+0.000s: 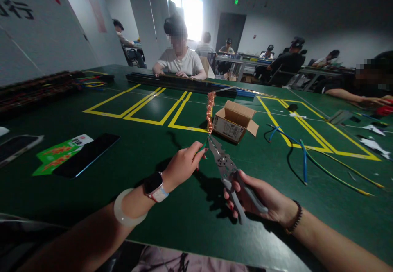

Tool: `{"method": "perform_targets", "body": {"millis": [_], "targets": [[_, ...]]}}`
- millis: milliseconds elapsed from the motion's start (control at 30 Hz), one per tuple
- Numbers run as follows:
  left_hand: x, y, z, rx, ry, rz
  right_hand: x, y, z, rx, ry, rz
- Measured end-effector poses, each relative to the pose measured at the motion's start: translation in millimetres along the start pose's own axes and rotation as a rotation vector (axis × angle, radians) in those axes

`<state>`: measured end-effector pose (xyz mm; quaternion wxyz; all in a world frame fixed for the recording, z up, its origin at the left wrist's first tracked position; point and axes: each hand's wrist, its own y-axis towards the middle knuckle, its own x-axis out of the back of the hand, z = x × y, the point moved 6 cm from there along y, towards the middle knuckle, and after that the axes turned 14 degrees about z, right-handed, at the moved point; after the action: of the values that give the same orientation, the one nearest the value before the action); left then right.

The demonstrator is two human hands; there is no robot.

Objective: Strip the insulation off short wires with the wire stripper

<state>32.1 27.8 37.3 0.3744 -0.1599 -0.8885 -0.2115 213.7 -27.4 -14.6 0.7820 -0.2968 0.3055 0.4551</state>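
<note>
My left hand (pixel 184 161) pinches a short green wire (pixel 204 145) between thumb and fingers. My right hand (pixel 264 194) is wrapped around the grey handles of a pair of wire strippers (pixel 225 163). Their handles are spread apart, and the jaws point away from me, right beside the wire. Whether the jaws touch the wire, I cannot tell. Just beyond the tool's tip runs a long, crinkled bundle of copper strands (pixel 210 110); I cannot make out if it joins the wire. An opened cardboard box (pixel 230 125) stands to the right of the copper.
Blue and green-yellow wires (pixel 303 161) lie on the green table (pixel 147 149) at right. A dark phone (pixel 87 155) and a green packet (pixel 57 157) are at left. Long dark strips (pixel 172 81) lie before a person (pixel 181 59) opposite. Another person's hand (pixel 379 101) is at far right.
</note>
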Motion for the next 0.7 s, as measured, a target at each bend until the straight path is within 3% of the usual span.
{"method": "perform_targets", "body": {"millis": [267,533,700], "targets": [[3.5,0.6,-3.9,-0.032,0.164,-0.044,8.0,0.0,-0.2,-0.016,0.018,-0.085],[1.4,2.0,-6.5,-0.004,0.058,-0.028,3.7,0.6,-3.9,-0.095,0.032,-0.108],[1.5,2.8,-4.9,0.015,0.054,0.001,5.4,-4.5,3.6,-0.059,-0.105,-0.252]]}}
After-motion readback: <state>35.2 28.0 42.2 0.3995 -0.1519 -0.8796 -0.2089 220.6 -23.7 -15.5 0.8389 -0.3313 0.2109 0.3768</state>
